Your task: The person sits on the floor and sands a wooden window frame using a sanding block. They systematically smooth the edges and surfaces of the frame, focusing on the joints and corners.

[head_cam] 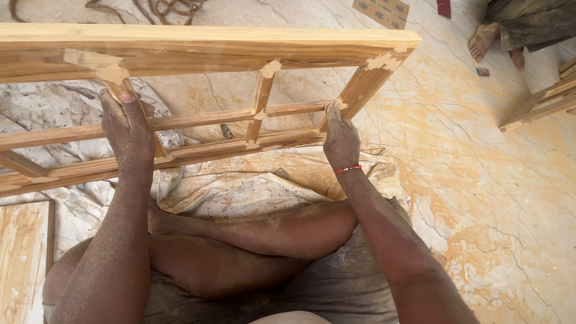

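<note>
Frame: I am seeing the pale wooden window frame with crossbars [198,54] standing tilted on the marble floor [480,180].
Left hand [127,129]: grip clamping an inner bar.
Right hand [341,139]: grip pinching the frame's right-corner joint.
Beneath: crumpled plastic sheet [240,186].

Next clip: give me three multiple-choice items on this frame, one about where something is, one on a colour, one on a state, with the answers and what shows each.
1. Where does the right hand rest on the wooden frame?
A. At a joint near the frame's right upright
B. On the top rail
C. On the floor beside it

2. What colour is the wrist band on the right arm?
A. Blue
B. Red
C. Green

3. How does the frame stand?
A. Flat on the floor
B. Leaning against a wall
C. Held up on edge by both hands

Answers: 1 A, its fingertips press where a crossbar meets the upright. 2 B, a thin red band circles the wrist. 3 C, the left hand lies against an inner bar, and the floor shows through the openings.
</note>
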